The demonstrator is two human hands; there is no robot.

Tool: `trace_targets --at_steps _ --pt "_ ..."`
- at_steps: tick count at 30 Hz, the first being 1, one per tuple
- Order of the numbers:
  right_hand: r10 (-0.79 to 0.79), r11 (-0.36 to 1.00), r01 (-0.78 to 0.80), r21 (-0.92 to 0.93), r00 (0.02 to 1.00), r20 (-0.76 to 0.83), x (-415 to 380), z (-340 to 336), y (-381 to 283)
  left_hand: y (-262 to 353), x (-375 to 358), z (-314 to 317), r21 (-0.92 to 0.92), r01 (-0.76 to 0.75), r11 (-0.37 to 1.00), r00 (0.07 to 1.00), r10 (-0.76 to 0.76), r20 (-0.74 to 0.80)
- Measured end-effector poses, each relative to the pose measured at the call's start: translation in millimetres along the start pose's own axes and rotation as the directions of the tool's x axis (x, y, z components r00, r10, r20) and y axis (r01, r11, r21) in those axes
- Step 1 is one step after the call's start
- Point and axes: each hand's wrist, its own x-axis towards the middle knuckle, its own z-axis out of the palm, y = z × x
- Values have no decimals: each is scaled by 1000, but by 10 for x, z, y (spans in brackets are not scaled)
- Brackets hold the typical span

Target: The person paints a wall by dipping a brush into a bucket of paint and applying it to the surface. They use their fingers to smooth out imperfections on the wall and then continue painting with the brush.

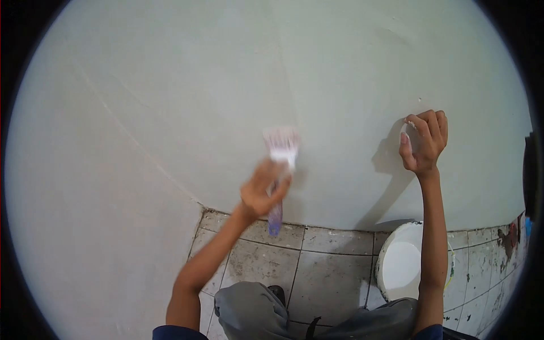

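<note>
My left hand (264, 188) is closed around a wide, flat paintbrush (274, 218) with a purple handle. The brush's pale bristles point up against the light grey-green wall (192, 102), and both brush and hand are a little blurred. Farther right, my right hand (426, 141) is at the wall, with its fingers curled and its thumb apart from them. Nothing shows in the gap between them, and a whitish smear is on the index finger. Below it, a round bucket (396, 266) of white paint stands on the floor, partly hidden by my right forearm.
Square floor tiles (334, 277), stained and spattered, run along the foot of the wall. A wall corner (201, 205) lies at the left. My bent knees in grey trousers (249, 311) are close to the bucket. A dark object (531, 175) is at the right edge.
</note>
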Motion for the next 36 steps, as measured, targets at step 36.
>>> trace_targets --at_steps 36 --pt "-58 998 58 -20 998 -36 -38 47 54 -130 471 -249 98 -53 994 982 70 -176"
